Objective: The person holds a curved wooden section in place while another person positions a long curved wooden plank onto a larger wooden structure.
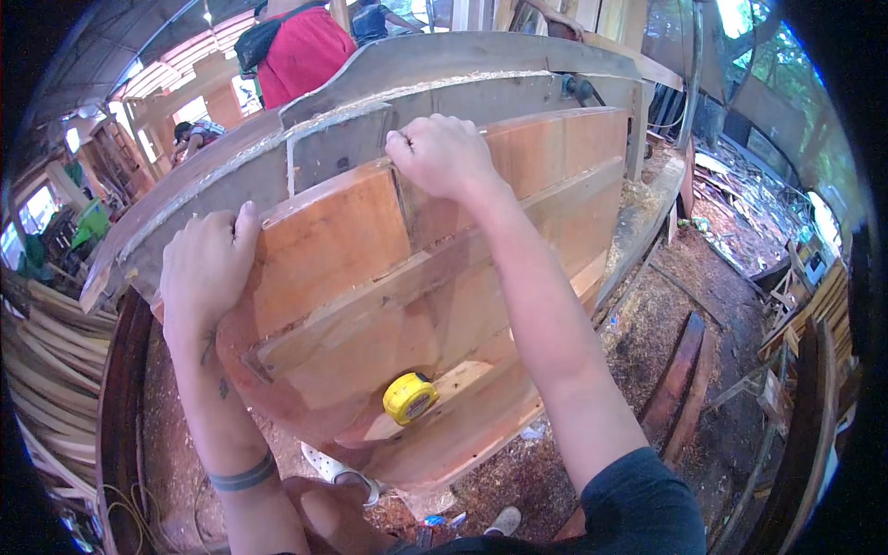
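A large orange-brown wooden panel (pixel 333 231), built of joined boards with long battens across its face, stands tilted in front of me. My left hand (pixel 205 268) is closed over its upper left corner, thumb pointing up. Farther along the same top edge, my right hand (pixel 446 155) grips the panel with the fingers curled over to the far side. Those fingertips are partly hidden. Low on the panel, a yellow tape measure (pixel 409 399) rests at a lower batten, touched by neither hand.
Behind the panel stands a grey curved board (pixel 444 57) with wood shavings along it. Long strips of wood (pixel 55 370) are stacked at left. Dark planks (pixel 680 384) lie on the shaving-covered floor at right. A person in red shorts (pixel 303 57) stands beyond the bench.
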### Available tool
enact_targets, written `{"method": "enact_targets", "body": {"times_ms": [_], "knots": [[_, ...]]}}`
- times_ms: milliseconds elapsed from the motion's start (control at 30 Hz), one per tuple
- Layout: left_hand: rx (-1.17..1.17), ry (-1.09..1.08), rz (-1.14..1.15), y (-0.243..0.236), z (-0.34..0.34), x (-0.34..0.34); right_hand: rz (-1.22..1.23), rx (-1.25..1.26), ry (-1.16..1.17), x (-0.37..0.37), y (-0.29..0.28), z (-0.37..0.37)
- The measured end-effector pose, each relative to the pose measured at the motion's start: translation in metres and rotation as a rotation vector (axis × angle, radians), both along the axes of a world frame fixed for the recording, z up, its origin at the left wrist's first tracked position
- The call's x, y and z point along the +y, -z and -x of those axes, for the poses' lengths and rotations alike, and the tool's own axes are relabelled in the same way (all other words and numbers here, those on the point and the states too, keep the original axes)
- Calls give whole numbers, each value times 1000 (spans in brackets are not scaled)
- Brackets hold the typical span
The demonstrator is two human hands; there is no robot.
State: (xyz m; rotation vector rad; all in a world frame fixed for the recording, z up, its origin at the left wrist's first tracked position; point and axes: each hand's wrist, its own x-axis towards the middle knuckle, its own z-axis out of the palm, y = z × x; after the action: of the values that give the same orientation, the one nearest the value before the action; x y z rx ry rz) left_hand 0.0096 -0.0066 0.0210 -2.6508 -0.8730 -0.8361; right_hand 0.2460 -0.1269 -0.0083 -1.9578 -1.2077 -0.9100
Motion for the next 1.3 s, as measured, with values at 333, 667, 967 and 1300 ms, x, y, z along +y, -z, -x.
{"method": "enact_targets", "body": {"times_ms": [333,667,967,1300], "knots": [[-19,-38,-25,1,-1,1,55,45,4,0,-2,1],[12,-46,42,0,-1,2,139,100,26,-4,-6,5],[-26,-5,27,0,1,2,106,68,21,-1,-4,3],[-40,0,11,1,1,3,120,80,16,-1,-5,4]]}}
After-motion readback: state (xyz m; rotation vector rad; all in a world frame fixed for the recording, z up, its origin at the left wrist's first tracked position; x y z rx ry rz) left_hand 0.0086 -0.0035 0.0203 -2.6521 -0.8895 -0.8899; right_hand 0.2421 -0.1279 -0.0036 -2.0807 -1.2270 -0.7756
